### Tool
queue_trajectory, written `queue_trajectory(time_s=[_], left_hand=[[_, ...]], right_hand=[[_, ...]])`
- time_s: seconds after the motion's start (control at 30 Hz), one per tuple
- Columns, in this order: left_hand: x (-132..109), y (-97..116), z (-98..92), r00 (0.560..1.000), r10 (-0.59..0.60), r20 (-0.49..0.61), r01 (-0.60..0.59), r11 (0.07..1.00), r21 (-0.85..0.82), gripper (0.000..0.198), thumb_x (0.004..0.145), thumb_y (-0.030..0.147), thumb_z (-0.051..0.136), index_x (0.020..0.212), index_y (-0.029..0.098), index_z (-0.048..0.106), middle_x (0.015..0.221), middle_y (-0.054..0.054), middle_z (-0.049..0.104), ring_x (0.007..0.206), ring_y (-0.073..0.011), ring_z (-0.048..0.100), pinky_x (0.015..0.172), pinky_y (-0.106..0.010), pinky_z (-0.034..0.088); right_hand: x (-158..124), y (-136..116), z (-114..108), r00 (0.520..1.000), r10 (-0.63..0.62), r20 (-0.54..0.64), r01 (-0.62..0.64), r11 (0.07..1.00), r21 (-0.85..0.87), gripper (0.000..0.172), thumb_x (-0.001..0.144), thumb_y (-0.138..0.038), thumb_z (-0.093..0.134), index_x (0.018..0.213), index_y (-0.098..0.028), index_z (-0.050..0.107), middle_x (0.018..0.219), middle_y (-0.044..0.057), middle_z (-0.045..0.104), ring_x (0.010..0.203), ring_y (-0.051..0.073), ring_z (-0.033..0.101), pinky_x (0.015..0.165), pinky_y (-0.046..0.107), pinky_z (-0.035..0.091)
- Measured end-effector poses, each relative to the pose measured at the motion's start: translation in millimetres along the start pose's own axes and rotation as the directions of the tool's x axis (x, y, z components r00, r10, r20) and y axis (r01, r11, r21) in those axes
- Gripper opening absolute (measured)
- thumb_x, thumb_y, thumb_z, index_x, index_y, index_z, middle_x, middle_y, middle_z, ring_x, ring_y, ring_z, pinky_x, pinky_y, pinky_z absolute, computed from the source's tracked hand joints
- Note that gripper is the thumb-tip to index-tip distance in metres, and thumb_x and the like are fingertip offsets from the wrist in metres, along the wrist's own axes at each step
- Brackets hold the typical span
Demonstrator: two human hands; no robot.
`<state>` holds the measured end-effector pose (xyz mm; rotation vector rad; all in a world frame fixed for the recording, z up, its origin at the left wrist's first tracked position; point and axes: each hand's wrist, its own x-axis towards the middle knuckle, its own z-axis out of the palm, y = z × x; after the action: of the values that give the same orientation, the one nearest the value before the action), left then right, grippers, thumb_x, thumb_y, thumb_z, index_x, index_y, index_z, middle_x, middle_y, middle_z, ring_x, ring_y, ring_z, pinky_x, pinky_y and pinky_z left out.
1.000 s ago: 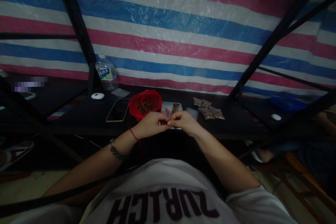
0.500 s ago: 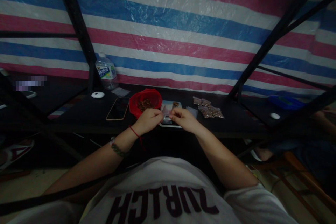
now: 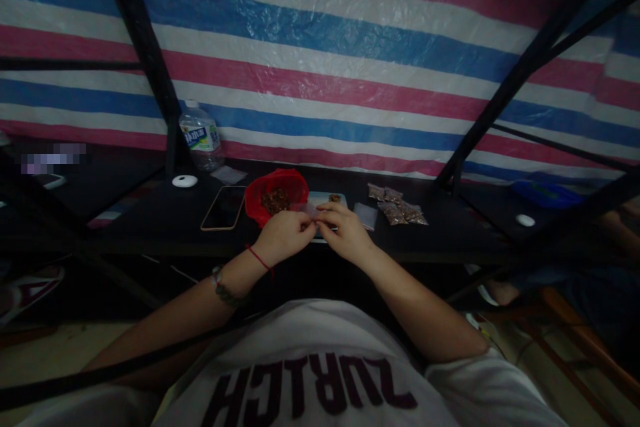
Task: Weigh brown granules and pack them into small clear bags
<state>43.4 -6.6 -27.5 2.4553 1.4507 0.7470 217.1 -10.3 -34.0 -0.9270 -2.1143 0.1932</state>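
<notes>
My left hand [image 3: 286, 235] and my right hand [image 3: 346, 229] meet over a pale, flat device [image 3: 320, 197] that looks like a small scale. Between the fingertips of both is a small clear plastic bag [image 3: 310, 209], partly hidden by the fingers. Some brown bits [image 3: 335, 198] lie at the device's back right. To the left, a red bowl-like container [image 3: 254, 197] holds many small brown pieces [image 3: 276, 200]. Just right of my right hand lies a stack of clear bags [image 3: 367, 215]. Farther right are several filled bags [image 3: 403, 211].
A phone [image 3: 223, 207], a white oval case [image 3: 185, 181], a flat clear packet [image 3: 229, 175] and a large water bottle [image 3: 201, 137] stand or lie left on the black table [image 3: 150, 223]. Black metal posts [image 3: 145, 47] flank me. At right are a blue tray [image 3: 547, 194] and another person's arm [image 3: 615, 223].
Both hands have drawn together at the bag. My right hand has shifted slightly left, its fingers now reaching across the device, and the stack of clear bags shows more fully.
</notes>
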Motion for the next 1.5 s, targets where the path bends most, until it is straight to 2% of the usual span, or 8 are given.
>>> queue_trajectory(time_s=[0.37,0.53,0.83,0.97,1.07,1.2,1.33,1.5], left_hand=[[-8.7,10.4,-7.9,0.959,0.272,-0.084,-0.264,0.96,0.089,0.025,0.085,0.039,0.051,0.084,0.019,0.067,0.088,-0.008,0.067,0.086,-0.0216,0.061,0.078,-0.033,0.044],[-1.2,-5.6,-9.8,0.921,0.388,-0.038,-0.383,0.919,0.093,0.079,0.066,0.059,0.069,0.131,0.018,0.047,0.127,-0.014,0.056,0.117,-0.0306,0.05,0.1,-0.043,0.036],[5.9,-20.7,-5.3,0.94,0.34,0.018,-0.34,0.94,0.022,0.057,0.071,0.052,0.066,0.117,0.019,0.057,0.111,-0.011,0.064,0.104,-0.0277,0.059,0.092,-0.04,0.043],[12.0,-32.7,-8.7,0.965,0.253,-0.068,-0.252,0.968,0.023,0.059,0.072,0.052,0.064,0.118,0.017,0.057,0.115,-0.013,0.062,0.106,-0.0292,0.058,0.094,-0.041,0.043],[17.8,-46.2,-13.6,0.972,0.169,-0.163,-0.165,0.985,0.042,0.061,0.071,0.053,0.064,0.118,0.016,0.058,0.116,-0.013,0.062,0.108,-0.0308,0.057,0.095,-0.043,0.042],[22.8,-60.9,-16.1,0.971,0.102,-0.217,-0.084,0.992,0.09,0.059,0.072,0.053,0.063,0.118,0.017,0.059,0.115,-0.012,0.063,0.108,-0.0312,0.056,0.096,-0.044,0.041],[24.1,-69.2,-9.5,0.976,0.084,-0.199,-0.065,0.992,0.104,0.057,0.073,0.055,0.061,0.115,0.017,0.06,0.112,-0.012,0.064,0.106,-0.03,0.057,0.094,-0.043,0.042],[24.6,-74.2,-0.1,0.981,0.053,-0.187,-0.045,0.998,0.044,0.055,0.076,0.055,0.058,0.115,0.017,0.06,0.113,-0.011,0.064,0.106,-0.0281,0.058,0.095,-0.04,0.043]], right_hand=[[1.8,11.0,3.6,0.976,0.143,0.163,-0.164,0.979,0.118,0.026,0.075,-0.004,0.054,0.082,-0.021,0.072,0.083,0.003,0.071,0.083,0.019,0.064,0.079,0.033,0.047],[3.4,14.9,2.3,0.964,0.212,0.16,-0.241,0.951,0.195,0.009,0.074,-0.02,0.068,0.083,-0.018,0.071,0.079,0.003,0.069,0.071,0.017,0.06,0.069,0.029,0.045],[5.6,17.8,3.8,0.981,0.116,0.158,-0.154,0.955,0.252,0.017,0.074,-0.024,0.069,0.09,-0.019,0.068,0.096,0.005,0.064,0.092,0.018,0.058,0.081,0.031,0.045],[13.2,51.6,-8.5,0.962,0.268,-0.061,-0.246,0.939,0.239,0.017,0.077,-0.033,0.064,0.087,-0.019,0.065,0.094,0.006,0.06,0.085,0.017,0.057,0.074,0.029,0.047],[17.6,92.2,-12.8,0.895,0.399,-0.201,-0.377,0.916,0.138,0.046,0.068,-0.04,0.072,0.106,-0.016,0.061,0.106,0.01,0.06,0.091,0.02,0.057,0.079,0.033,0.047],[17.8,131.8,-1.1,0.876,0.475,-0.084,-0.47,0.879,0.081,0.067,0.06,-0.037,0.077,0.12,-0.015,0.055,0.113,0.012,0.061,0.099,0.022,0.058,0.087,0.037,0.045],[20.3,141.5,12.4,0.867,0.496,0.038,-0.498,0.865,0.06,0.054,0.062,-0.034,0.075,0.11,-0.015,0.061,0.099,0.008,0.067,0.085,0.018,0.061,0.081,0.034,0.047],[32.9,129.2,18.5,0.89,0.454,0.038,-0.45,0.863,0.227,0.039,0.064,-0.026,0.072,0.1,-0.015,0.064,0.097,0.007,0.068,0.087,0.016,0.062,0.085,0.034,0.047]])
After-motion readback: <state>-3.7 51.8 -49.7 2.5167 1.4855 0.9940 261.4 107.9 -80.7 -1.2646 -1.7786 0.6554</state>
